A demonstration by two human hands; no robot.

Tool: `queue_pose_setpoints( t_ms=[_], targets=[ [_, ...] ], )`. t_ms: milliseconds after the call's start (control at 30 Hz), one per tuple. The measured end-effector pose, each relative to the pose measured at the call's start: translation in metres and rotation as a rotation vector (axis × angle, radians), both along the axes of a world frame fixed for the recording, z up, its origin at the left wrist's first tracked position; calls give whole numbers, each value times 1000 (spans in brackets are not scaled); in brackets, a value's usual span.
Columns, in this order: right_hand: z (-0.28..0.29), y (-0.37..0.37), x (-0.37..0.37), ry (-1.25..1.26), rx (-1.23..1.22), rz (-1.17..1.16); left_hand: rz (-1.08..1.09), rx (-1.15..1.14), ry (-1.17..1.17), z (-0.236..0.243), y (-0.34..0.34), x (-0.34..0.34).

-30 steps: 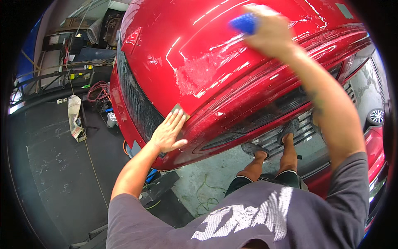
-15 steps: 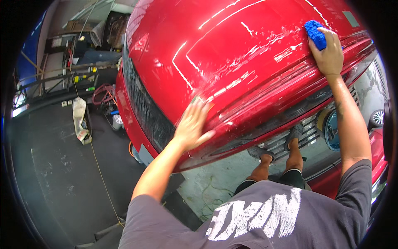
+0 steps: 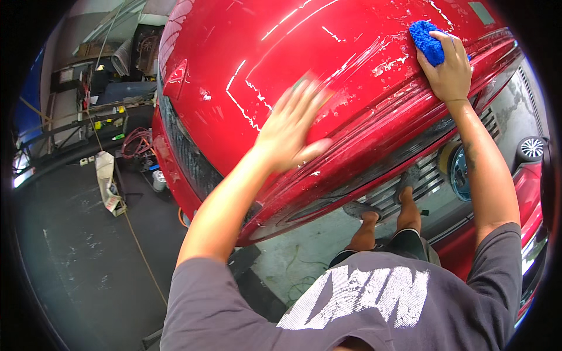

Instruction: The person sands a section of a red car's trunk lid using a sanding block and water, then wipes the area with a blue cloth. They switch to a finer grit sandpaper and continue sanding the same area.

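A wet red car hood (image 3: 216,128) spreads out in front of me, streaked with water. My left hand (image 3: 294,120) is over its near part, palm toward the paint and fingers outstretched, the tips smeared by motion; whether it touches the surface I cannot tell. Toward the far right of the hood, my right hand (image 3: 451,70) grips a fluffy blue wash sponge (image 3: 427,42). The sponge rests against the paint, and its underside is hidden. Along the hood's left side runs a wet, dark headlight (image 3: 190,149).
A round blue-rimmed bucket (image 3: 460,178) stands on the floor near a slatted metal grate (image 3: 430,181). Another red car (image 3: 527,193) is at the right. Coiled reddish hose (image 3: 137,143) and a dark panel (image 3: 76,234) lie on the left.
My left hand has moved up and to the right over the hood. The view has shifted slightly; my right hand still holds the sponge in about the same spot.
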State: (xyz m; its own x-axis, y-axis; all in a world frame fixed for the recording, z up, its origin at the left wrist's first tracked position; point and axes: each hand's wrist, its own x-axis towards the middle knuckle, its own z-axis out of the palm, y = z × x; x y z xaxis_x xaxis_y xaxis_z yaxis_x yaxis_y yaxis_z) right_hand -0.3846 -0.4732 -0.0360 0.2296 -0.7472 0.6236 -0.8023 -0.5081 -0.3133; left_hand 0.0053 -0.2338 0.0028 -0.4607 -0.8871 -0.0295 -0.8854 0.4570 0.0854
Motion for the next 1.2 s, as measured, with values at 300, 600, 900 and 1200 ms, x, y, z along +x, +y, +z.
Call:
queue_pose_setpoints(
  t_ms=[300,600,900,1200],
  targets=[
    [-13,-3,-6,-10,-32,2,13,193,104,9,-15,-40],
    [-5,-5,-1,2,-49,20,33,196,-68,-17,78,6],
    [-18,-2,0,26,-18,-26,23,99,91,-4,-2,-49],
    [-19,-9,3,41,-11,-4,175,117,106,-46,150,14]
  ],
)
